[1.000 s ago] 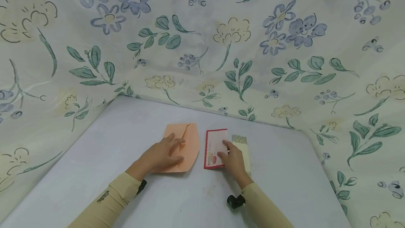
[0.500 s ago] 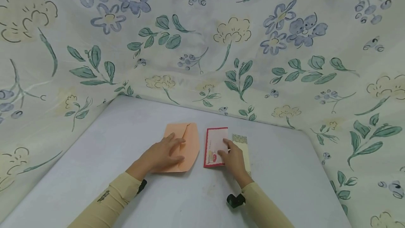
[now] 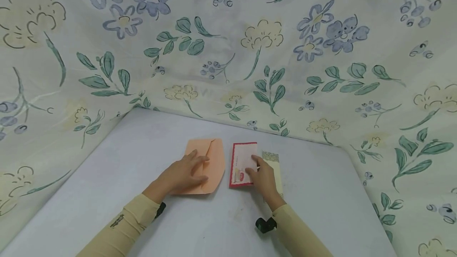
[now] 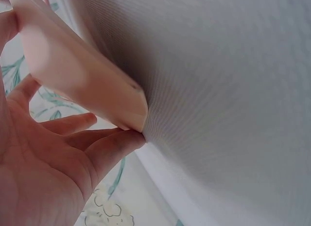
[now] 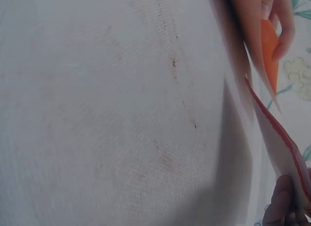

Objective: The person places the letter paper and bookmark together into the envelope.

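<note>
While the right hand [image 3: 265, 177] pinches the right edge of a white paper card with a red border [image 3: 242, 160], the left hand [image 3: 183, 173] grips a peach-orange paper envelope [image 3: 216, 163] beside it, both nearer the far edge of the white desk [image 3: 157, 128]. The card's small printed lettering is too tiny to read. A pale yellow card with a grey-green patterned band [image 3: 277, 169] is partly hidden by the right hand. Only the right wrist view reveals a brighter orange surface on the envelope; there the right hand is cut off.
</note>
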`<state>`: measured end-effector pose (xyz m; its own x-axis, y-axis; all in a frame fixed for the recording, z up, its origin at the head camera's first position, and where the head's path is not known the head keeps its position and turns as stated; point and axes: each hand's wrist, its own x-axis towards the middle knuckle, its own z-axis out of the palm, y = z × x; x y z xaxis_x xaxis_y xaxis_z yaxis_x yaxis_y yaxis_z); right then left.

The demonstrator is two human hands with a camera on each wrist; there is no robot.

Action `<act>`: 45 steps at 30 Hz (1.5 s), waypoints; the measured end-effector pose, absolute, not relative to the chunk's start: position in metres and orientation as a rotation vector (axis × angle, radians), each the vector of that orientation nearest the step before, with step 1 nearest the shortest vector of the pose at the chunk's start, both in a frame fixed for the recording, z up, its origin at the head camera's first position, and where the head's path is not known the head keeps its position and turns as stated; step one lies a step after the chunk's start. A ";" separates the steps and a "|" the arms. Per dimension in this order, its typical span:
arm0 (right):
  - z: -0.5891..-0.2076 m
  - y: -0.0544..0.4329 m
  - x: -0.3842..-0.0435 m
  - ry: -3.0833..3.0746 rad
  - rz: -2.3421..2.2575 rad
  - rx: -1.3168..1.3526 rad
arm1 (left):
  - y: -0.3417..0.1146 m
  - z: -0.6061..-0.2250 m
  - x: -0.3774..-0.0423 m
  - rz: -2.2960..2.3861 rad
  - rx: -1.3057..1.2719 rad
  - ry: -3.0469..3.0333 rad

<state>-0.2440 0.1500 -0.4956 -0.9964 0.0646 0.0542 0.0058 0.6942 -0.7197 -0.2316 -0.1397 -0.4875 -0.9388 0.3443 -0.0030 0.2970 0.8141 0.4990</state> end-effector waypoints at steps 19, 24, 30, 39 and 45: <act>-0.489 0.147 -0.242 -2.794 1.237 -0.048 | -0.140 -0.487 -0.232 0.779 0.544 2.905; -0.490 0.145 -0.241 -2.782 1.255 -0.052 | -0.140 -0.487 -0.231 0.778 0.542 2.905; -0.490 0.145 -0.242 -2.766 1.253 -0.028 | -0.139 -0.486 -0.231 0.774 0.534 2.900; -0.487 0.143 -0.243 -2.778 1.275 -0.039 | -0.140 -0.488 -0.233 0.770 0.530 2.899; -0.485 0.142 -0.242 -2.762 1.272 -0.010 | -0.139 -0.488 -0.233 0.784 0.526 2.890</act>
